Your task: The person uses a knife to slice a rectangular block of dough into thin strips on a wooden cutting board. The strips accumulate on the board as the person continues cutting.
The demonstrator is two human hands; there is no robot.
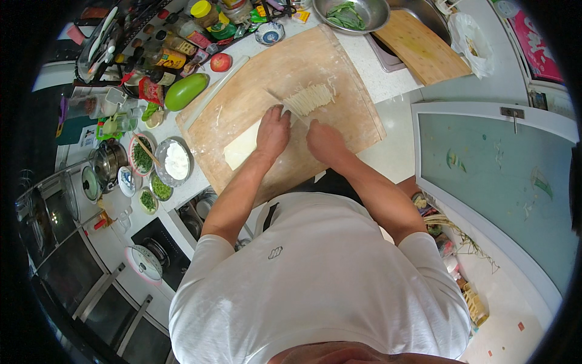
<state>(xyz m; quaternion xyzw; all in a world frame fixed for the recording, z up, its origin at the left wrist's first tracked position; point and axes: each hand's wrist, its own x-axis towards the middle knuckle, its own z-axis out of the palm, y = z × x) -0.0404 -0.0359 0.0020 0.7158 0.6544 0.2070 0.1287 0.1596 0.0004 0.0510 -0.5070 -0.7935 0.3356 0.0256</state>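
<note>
My right hand (325, 141) is closed around the handle of a kitchen knife (287, 105), whose blade points away to the upper left. Beside the blade, my left hand (274, 129) presses its fingertips on a folded sheet of pale dough (242, 144). Cut noodle strips (310, 98) lie in a row on the far right side of the blade. All of this rests on a large floured wooden board (336, 68). The knife handle is mostly hidden in my fist.
Left of the board are a bowl of flour (176, 159), bowls of chopped greens (142, 157), a green gourd-like vegetable (186, 92) and a red apple (221, 63). Bottles (170, 57) crowd behind. A metal bowl (352, 16) and smaller cutting board (420, 48) stand at the upper right.
</note>
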